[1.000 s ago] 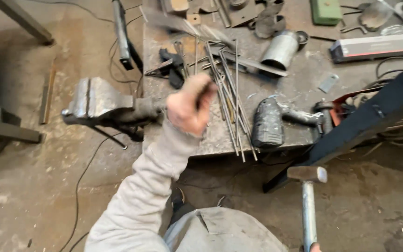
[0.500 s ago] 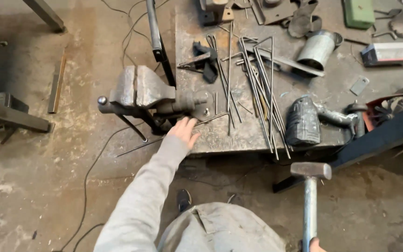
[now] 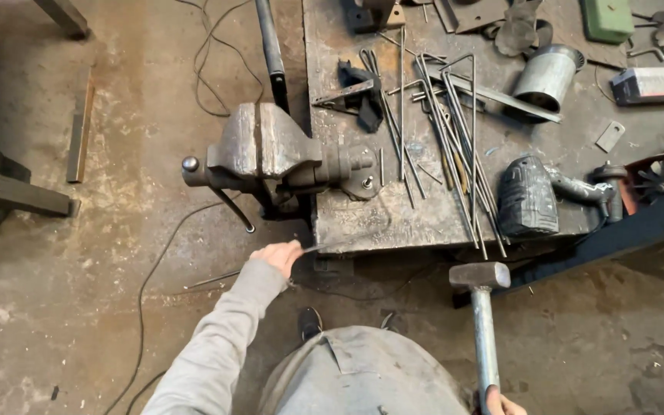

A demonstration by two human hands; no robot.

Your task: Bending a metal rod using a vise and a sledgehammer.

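Left hand (image 3: pixel 280 257) fingers are closed on 1 thin metal rod (image 3: pixel 324 247), below the desk (image 3: pixel 363 223) edge near the bench vise (image 3: pixel 267 154). Right hand (image 3: pixel 501 403), mostly cut off by the frame, grips the hammer (image 3: pixel 482 307) handle. Rod is slender, dark, hard to trace. Open floor (image 3: pixel 78 269) lies left.

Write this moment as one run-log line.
left hand: grips thin rod | right hand: holds hammer | vise: shut

soft even daylight, no hard shadows. picture sharp in middle, edges bent a bit, slight shine on metal.
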